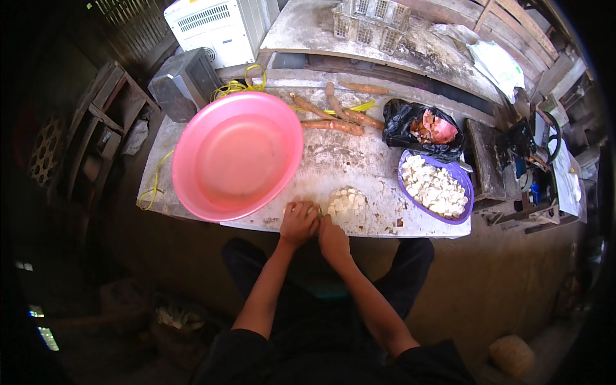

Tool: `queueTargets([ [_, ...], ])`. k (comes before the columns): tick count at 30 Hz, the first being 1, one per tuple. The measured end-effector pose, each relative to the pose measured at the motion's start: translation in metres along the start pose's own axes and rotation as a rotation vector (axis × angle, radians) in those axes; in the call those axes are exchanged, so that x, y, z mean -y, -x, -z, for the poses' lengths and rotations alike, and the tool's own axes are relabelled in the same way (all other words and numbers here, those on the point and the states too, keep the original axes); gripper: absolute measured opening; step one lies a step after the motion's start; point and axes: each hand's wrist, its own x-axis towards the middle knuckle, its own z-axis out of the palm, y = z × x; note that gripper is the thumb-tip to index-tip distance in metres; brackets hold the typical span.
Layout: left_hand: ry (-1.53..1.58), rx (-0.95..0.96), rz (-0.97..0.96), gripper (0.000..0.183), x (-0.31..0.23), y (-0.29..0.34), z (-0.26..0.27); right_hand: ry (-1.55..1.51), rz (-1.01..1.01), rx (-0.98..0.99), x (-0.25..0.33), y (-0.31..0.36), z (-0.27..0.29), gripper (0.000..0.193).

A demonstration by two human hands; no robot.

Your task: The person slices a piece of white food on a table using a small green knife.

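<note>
My left hand (299, 222) is at the table's near edge, its fingers curled over a pale peeled cassava root mostly hidden beneath them. Right beside it, my right hand (334, 242) is closed in a fist around a knife. Little of that knife shows between the two hands. A small heap of white cassava slices (347, 201) lies on the tabletop just beyond my right hand. More slices (435, 187) fill a purple basket (405, 183) to the right. Several brown unpeeled cassava roots (333, 126) rest farther back.
A large pink basin (186, 163) takes up the table's left side. A black plastic bag (399, 122) with peelings and something pink stands behind the basket. Yellow cord (152, 190) trails at the left. Behind are a grey box-like device (184, 83), a white appliance (218, 32) and a plastic crate (370, 25).
</note>
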Motion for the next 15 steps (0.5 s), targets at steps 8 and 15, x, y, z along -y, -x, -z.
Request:
queueTargets([
  [8,0.009,0.004,0.046,0.025,-0.001,0.0,-0.006,0.062,0.005,-0.022,-0.008,0.007,0.021,0.025],
  [15,0.028,-0.028,0.05,0.022,-0.004,0.002,-0.006,-0.149,-0.045,-0.046,-0.016,0.017,0.017,0.025],
])
